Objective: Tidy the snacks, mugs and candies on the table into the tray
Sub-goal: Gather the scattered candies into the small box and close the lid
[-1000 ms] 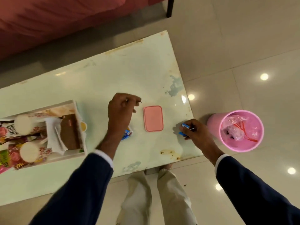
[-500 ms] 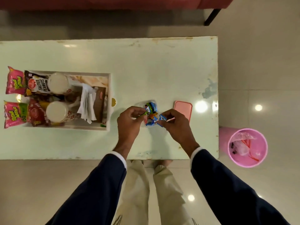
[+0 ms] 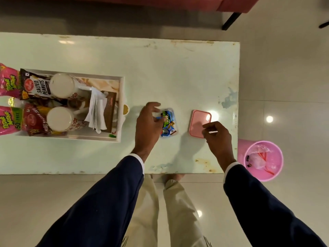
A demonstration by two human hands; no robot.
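Candies lie heaped mid-worktop under the left hand, fingers spread, released; bare worktop separates them from the tray. Right hand pinches a lollipop stick over the pink lid, near the worktop's edge

1. The tray is white and rectangular and lies at the left of the tabletop.
2. Two white mugs stand in it among snack packets and folded napkins.
3. Wrapped candies sit heaped in a small clear container right of the tray.
4. A pink lid lies flat beside them.
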